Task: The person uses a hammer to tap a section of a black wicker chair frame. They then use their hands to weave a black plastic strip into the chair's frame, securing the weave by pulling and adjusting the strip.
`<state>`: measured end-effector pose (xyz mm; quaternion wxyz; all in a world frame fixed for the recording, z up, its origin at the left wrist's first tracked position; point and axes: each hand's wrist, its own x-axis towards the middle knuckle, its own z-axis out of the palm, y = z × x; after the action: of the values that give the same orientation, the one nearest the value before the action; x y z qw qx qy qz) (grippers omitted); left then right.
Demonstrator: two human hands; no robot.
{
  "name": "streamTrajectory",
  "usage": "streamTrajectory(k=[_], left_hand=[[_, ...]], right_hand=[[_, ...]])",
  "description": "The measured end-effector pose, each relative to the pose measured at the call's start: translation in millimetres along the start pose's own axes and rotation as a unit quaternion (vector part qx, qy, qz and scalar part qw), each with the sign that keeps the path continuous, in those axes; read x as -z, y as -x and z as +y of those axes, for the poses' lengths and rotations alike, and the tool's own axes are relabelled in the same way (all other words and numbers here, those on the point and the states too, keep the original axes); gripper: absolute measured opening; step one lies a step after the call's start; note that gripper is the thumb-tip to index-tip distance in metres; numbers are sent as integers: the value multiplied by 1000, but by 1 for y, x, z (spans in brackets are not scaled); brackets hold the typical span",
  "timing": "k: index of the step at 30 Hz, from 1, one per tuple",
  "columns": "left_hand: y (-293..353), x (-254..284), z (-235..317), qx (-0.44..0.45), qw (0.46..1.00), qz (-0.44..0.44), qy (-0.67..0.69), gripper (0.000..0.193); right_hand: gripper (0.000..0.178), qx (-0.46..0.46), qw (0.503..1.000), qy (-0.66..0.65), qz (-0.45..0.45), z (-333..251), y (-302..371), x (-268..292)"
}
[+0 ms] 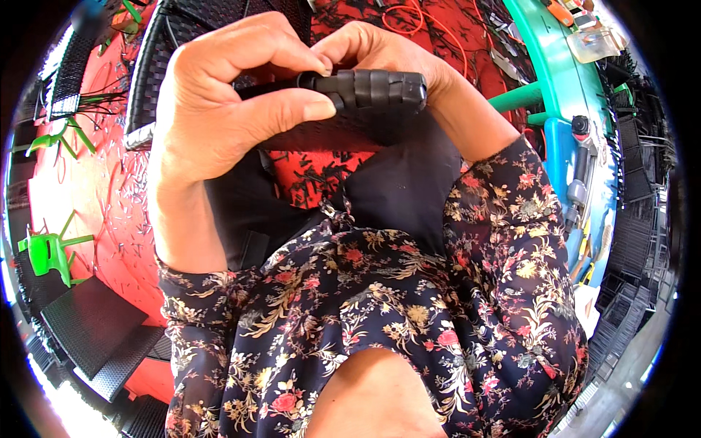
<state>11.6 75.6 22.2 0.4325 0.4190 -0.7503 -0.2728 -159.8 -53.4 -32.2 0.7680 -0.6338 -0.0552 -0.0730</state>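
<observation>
black woven-strip bar [365, 91], glossy, wrapped end

I hold the wrapped bar [365, 91] in front of my chest, my left hand [219, 109] on its left part, my right hand [409, 66] behind its right end. The woven panel [164, 66] lies beyond, the bench [562, 80] to my right.

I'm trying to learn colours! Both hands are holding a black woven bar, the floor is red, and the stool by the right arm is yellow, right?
Almost. The head view shows the stool is green, not yellow. The left hand and right hand do hold the black woven bar over a red floor.
</observation>
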Motion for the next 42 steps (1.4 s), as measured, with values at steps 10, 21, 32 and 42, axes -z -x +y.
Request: streamTrajectory(k=[10,21,32,42], left_hand=[[-9,-3,2,-33,999,-3,16,32],[20,-26,9,-32,996,47,-62,35],[32,-27,17,-50,995,47,-72,27],[39,-35,23,-87,983,72,-146,35]], right_hand=[[11,-21,989,-126,68,13,10,-3],[12,-18,995,-100,26,23,15,-22],[10,-78,991,-99,41,20,14,-41],[11,25,994,-74,78,25,16,-39]])
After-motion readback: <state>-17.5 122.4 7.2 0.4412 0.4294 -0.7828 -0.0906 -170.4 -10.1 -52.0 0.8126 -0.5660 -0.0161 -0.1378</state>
